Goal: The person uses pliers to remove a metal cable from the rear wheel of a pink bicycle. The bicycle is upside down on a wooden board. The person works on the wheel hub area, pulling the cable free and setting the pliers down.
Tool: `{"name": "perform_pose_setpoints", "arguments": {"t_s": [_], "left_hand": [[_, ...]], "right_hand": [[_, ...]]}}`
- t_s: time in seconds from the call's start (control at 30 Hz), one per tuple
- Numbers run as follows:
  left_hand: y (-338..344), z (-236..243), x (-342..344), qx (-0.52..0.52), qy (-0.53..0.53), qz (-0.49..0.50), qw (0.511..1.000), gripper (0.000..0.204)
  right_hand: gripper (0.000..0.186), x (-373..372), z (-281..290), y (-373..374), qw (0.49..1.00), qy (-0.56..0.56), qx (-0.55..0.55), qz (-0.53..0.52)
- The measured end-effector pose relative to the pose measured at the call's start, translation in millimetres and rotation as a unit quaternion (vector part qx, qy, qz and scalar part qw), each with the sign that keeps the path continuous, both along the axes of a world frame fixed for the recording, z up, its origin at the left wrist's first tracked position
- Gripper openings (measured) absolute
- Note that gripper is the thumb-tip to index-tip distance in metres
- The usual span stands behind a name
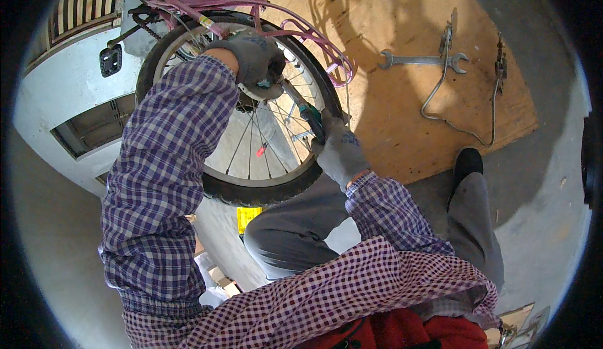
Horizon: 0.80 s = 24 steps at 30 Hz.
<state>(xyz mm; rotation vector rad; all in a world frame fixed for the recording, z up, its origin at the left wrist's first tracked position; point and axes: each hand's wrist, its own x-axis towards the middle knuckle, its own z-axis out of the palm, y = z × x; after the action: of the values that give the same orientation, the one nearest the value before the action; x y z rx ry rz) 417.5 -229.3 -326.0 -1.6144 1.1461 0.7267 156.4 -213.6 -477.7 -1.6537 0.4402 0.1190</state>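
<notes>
A bicycle wheel with a black tire (270, 192) and thin spokes stands in front of me, fitted in a pink bicycle frame (207, 3). My left hand (251, 63), in a grey glove, is at the wheel's hub area with its fingers curled in. What those fingers grip is hidden by the glove. My right hand (342, 151), also gloved in grey, is closed around a hand tool with a green and black handle (309, 115), which looks like pliers. The tool's metal end points up and left, reaching my left fingertips.
On the plywood board (389, 141) to the right lie an open-ended wrench (418, 60) and a bent cable (433, 94) with metal fittings. Through the spokes a red-ended item (262, 150) shows. A yellow box (249, 219) sits below the tire; a black pedal (111, 61) is at left.
</notes>
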Motion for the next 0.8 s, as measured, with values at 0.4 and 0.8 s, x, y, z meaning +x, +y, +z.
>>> {"name": "perform_pose_setpoints", "arguments": {"t_s": [0.4, 0.8], "left_hand": [[2, 2, 0, -0.036, 0.006, 0.037, 0.999, 0.028], [-2, 2, 1, -0.008, -0.002, 0.048, 0.999, 0.036]], "right_hand": [[0.064, 4, -7, 7, 0.996, -0.043, -0.072, 0.013], [0.066, 6, 4, 15, 0.983, -0.019, -0.182, 0.016]]}}
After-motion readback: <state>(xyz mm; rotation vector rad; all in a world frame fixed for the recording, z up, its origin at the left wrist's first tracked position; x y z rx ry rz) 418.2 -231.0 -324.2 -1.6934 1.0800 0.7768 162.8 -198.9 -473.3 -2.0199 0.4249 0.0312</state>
